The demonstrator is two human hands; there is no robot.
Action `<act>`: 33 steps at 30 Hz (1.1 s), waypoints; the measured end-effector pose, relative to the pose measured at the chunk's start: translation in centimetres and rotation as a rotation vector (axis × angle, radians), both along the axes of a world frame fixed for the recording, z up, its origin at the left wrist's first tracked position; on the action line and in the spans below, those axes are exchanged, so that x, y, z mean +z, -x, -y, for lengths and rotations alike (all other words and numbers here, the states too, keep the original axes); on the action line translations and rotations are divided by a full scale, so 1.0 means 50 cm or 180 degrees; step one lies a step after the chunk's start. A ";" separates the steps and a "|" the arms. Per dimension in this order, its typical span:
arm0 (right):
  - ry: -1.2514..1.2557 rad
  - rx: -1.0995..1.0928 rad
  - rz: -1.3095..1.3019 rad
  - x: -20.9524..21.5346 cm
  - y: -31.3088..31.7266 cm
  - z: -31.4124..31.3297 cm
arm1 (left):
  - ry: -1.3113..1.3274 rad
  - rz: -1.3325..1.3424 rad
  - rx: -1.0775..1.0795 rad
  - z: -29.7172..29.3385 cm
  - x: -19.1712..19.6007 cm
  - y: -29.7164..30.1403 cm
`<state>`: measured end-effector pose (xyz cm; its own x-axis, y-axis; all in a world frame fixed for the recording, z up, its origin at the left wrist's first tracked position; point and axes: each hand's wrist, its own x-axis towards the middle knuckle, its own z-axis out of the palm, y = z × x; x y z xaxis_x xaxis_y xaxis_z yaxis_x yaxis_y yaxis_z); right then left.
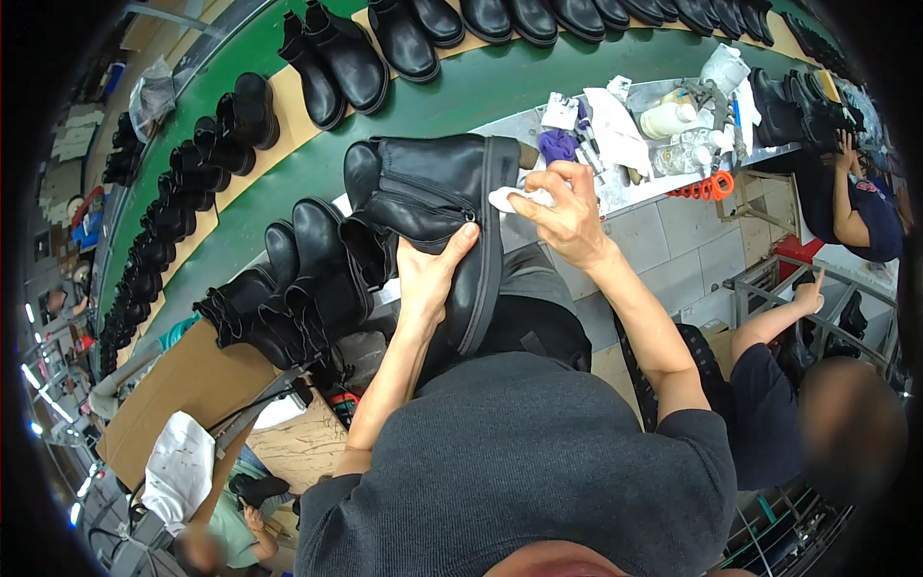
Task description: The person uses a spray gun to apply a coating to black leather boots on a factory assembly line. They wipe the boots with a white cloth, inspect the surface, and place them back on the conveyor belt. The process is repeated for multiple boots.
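Note:
A black leather ankle boot point(473, 262) is tilted on its side in front of me, its zipper facing up and its sole edge turned to the right. My left hand point(430, 274) grips the boot from below, thumb over the leather beside the zipper pull. Pinched in my right hand point(565, 216) is a small white cloth point(508, 199), against the boot's sole edge near the heel. Just left of the held boot, several more black boots point(317, 236) stand close together.
Black boots point(348, 58) line the green worktable point(433, 101). Bottles point(668, 119), white cloths and a purple cloth point(558, 146) crowd its right part, with an orange coiled hose point(707, 187) at the edge. Co-workers point(769, 404) are at right and lower left. A cardboard sheet point(183, 394) leans left.

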<state>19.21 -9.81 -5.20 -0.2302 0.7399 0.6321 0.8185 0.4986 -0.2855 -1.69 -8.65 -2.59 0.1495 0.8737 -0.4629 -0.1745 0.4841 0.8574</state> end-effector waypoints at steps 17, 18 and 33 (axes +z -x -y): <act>0.0551 -0.0749 -0.1130 -0.014 -0.057 -0.046 | -0.1037 -0.0156 -0.0110 -0.029 0.035 0.010; 0.0245 -0.0911 -0.1171 0.009 -0.057 -0.040 | -0.1020 -0.0137 0.0065 -0.031 0.028 0.010; -0.0181 -0.0010 0.0155 0.066 0.013 -0.040 | -0.0782 -0.0146 -0.0099 -0.043 0.052 0.017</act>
